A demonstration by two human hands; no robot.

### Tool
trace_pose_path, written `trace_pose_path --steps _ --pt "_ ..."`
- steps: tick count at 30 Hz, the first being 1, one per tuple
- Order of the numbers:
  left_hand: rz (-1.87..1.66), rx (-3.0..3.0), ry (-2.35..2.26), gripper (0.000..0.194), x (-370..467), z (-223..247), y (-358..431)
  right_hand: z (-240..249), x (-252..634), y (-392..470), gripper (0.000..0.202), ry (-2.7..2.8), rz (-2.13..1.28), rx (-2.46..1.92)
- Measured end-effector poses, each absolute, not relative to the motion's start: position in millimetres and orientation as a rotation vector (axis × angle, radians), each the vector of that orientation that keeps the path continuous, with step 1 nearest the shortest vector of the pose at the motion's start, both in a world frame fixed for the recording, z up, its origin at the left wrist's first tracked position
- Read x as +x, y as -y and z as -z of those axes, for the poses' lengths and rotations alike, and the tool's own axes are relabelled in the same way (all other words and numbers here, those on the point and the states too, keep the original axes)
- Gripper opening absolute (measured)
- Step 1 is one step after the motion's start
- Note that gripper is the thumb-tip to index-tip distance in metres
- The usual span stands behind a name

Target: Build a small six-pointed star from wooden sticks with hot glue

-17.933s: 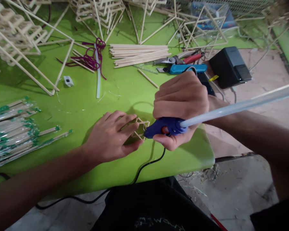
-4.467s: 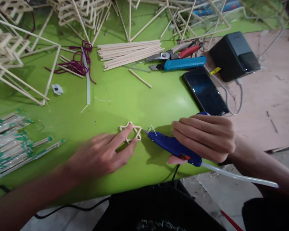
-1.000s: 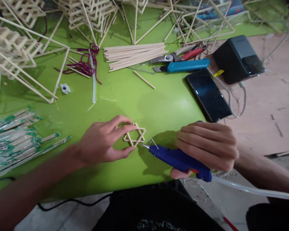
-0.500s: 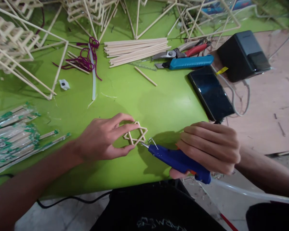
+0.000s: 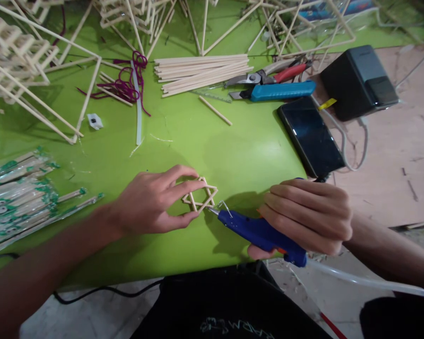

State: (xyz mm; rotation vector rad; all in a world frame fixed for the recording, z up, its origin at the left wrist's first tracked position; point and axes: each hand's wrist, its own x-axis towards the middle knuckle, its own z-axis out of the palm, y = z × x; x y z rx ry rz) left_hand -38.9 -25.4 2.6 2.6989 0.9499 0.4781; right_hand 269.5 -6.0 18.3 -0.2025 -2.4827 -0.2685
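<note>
There's a dark phone point(image 5: 311, 137) lying there, with a blue utility knife point(image 5: 283, 91) just above its upper end, a black box point(image 5: 356, 84) at its upper right, and purple cord point(image 5: 127, 93) well to its left.

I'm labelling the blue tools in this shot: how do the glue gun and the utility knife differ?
The glue gun is deep blue; the utility knife is a lighter blue.
The glue gun is gripped in the right hand, while the utility knife lies unheld.
The glue gun ends in a narrow nozzle, the utility knife in a flat blade.
Both tips point toward the picture's left.
</note>
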Motion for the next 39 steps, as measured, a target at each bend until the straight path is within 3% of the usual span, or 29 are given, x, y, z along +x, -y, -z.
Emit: trace_pose_path --steps 12,19,39 --pt "-0.471 2.707 -0.975 0.048 -36.9 -3.5 26.7 -25.3 272.5 7.3 0.039 2.582 0.304 -0.191" --pt "-0.502 2.716 -1.021 0.045 -34.6 -4.1 29.6 -31.6 280.5 12.2 0.049 2.636 0.261 -0.193" --pt "-0.508 2.707 -1.161 0.047 -28.7 -5.3 35.9 -23.9 278.8 11.7 0.046 2.613 0.363 -0.167"
